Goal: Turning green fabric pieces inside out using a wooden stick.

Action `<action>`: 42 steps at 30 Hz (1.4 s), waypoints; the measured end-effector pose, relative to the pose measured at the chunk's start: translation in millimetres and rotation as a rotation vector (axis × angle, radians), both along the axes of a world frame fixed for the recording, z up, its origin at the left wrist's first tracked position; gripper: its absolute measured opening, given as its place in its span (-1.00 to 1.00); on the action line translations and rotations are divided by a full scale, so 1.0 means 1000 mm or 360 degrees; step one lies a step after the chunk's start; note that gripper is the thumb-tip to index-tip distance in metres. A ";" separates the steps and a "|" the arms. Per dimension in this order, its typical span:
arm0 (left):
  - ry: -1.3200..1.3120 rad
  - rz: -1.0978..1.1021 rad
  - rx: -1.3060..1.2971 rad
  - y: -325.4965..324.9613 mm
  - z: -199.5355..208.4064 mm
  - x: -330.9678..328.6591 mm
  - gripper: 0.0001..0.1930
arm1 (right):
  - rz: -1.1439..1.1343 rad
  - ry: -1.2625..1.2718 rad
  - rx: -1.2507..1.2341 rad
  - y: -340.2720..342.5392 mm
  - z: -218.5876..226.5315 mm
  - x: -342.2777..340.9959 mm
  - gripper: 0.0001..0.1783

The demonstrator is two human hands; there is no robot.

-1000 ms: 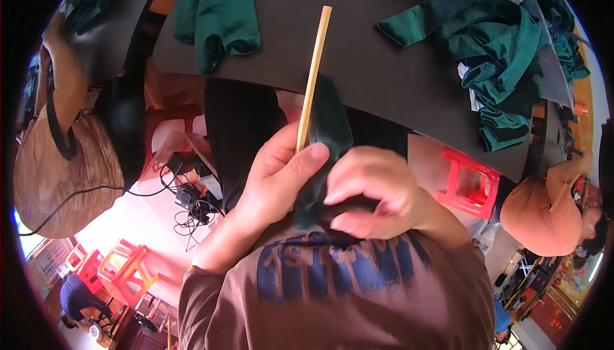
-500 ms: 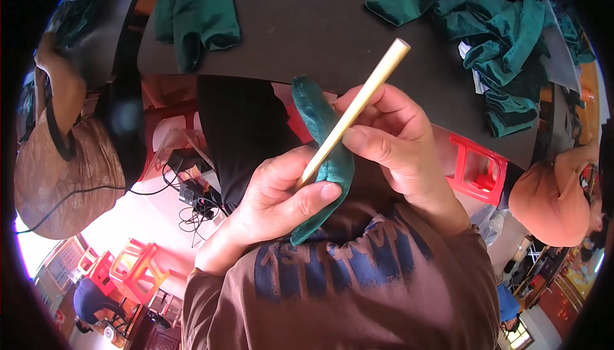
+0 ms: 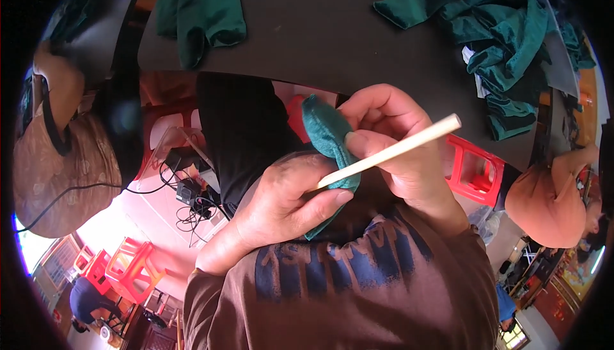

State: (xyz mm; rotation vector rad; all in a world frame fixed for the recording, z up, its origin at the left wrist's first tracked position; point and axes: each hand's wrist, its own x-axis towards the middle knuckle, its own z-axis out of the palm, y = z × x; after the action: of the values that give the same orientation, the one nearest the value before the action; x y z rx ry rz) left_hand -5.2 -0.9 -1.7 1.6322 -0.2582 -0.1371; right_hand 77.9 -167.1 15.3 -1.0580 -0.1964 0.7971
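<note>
In front of my chest, a narrow strip of green velvet fabric (image 3: pixel 327 127) is held between both hands. My left hand (image 3: pixel 284 190) is closed on its lower part, and the same hand grips a pale wooden stick (image 3: pixel 403 148) by its lower end. The stick slants up to the right, crossing in front of my right hand. With thumb and fingertips my right hand (image 3: pixel 396 139) pinches the fabric's right edge above the stick. Part of the fabric is hidden behind my left fingers.
On the dark table (image 3: pixel 307 24) lie green velvet strips (image 3: pixel 201 14) at the left and a heap of the same fabric (image 3: pixel 499 37) at the right. Red plastic stools (image 3: pixel 473 171) stand nearby. Black cables (image 3: pixel 195 200) hang at the left. One person (image 3: pixel 70 164) sits on each side.
The stick has swung from steeply upright to a flatter slant toward the right. My right hand now pinches the fabric's edge, and the fabric's upper end has shifted slightly right and down.
</note>
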 end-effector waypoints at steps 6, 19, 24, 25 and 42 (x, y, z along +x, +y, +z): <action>0.0164 0.0094 -0.0376 0.002 -0.014 -0.009 -0.83 | -0.0167 -0.0214 0.0133 -0.002 0.000 0.004 -0.71; 0.0194 0.0349 -0.0497 -0.005 -0.004 0.003 -0.88 | -0.0210 -0.0520 0.0148 0.006 0.004 -0.003 -0.72; 0.0152 0.0359 -0.0414 -0.004 0.002 0.003 -0.92 | -0.0293 -0.0587 0.0006 0.008 0.001 -0.005 -0.73; 0.0151 0.0358 -0.0415 -0.005 0.002 0.002 -0.92 | -0.0294 -0.0588 0.0005 0.008 0.001 -0.003 -0.73; 0.0364 0.0528 -0.0344 -0.006 -0.002 -0.002 -0.96 | -0.0263 -0.1425 -0.0593 0.008 0.004 -0.008 -0.86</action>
State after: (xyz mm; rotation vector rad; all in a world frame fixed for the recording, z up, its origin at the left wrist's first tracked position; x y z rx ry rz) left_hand -7.4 -6.5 -3.4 1.4081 0.1687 -0.0400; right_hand 69.5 -159.2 19.4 -1.7168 -0.7260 0.1601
